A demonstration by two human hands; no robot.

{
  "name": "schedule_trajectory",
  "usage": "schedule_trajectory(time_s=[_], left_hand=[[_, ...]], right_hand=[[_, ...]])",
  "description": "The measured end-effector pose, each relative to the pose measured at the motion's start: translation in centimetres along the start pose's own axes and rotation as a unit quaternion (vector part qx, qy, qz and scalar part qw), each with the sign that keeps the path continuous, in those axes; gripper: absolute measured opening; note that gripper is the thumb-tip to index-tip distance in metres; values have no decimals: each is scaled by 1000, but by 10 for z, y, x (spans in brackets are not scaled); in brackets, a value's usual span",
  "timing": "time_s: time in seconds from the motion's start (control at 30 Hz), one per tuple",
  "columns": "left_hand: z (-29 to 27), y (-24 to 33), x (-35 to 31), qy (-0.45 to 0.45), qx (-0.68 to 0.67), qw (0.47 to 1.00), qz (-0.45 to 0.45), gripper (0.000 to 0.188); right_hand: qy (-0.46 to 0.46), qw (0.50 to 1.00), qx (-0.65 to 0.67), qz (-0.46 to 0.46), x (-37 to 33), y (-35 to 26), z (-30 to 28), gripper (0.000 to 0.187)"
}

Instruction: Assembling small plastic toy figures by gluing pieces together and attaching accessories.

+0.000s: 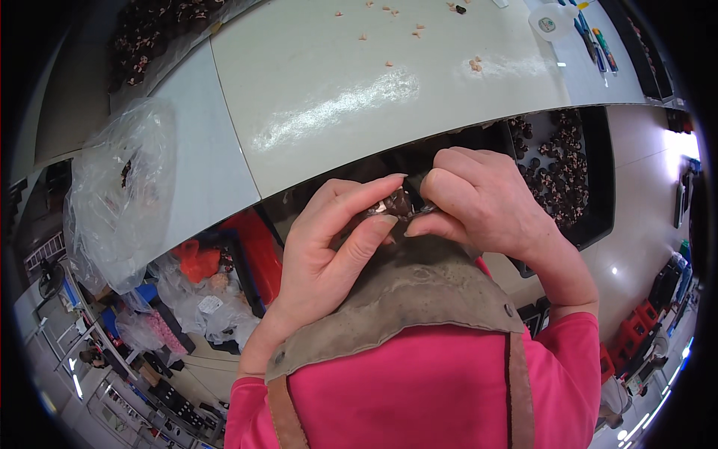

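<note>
Over the table's near edge, my hands meet around a small dark brown, glossy part with pale bits (pixel 401 203); its exact kind does not show. My left hand (pixel 329 239) pinches it from the left between thumb and fingertips. From the right, my right hand (pixel 479 198) has its fingers curled and its thumb pressed in, gripping the part's right end. The fingers cover much of the part. Similar small dark pieces with pale bits (pixel 557 168) lie in a black tray (pixel 600 176) to the right of my right hand.
Pale scraps (pixel 389 63) are scattered on the white table (pixel 314 82). A white bottle with a yellow tip (pixel 550 22) and pen-like tools (pixel 604 51) lie far right. Clear plastic bags (pixel 123 194) hang over the left edge; more dark pieces (pixel 153 37) are heaped far left.
</note>
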State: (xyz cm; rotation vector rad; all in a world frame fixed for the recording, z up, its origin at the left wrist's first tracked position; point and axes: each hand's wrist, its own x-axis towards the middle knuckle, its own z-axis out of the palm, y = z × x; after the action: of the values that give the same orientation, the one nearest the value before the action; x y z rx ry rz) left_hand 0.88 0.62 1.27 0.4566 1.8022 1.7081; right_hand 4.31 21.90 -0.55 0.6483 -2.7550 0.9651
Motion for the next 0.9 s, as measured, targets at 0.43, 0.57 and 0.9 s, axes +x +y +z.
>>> schedule_trajectory(time_s=[0.43,0.57,0.9], left_hand=[[0,-4,2,-31,-63,997,-24,33],[1,-4,2,-30,-65,997,-33,34],[1,-3,1,-20,-65,997,-31,32]], right_hand=[[25,996,81,28,-2,0,7,39],[8,998,54,14,-3,0,6,39],[9,999,47,7,-3,0,4,40]])
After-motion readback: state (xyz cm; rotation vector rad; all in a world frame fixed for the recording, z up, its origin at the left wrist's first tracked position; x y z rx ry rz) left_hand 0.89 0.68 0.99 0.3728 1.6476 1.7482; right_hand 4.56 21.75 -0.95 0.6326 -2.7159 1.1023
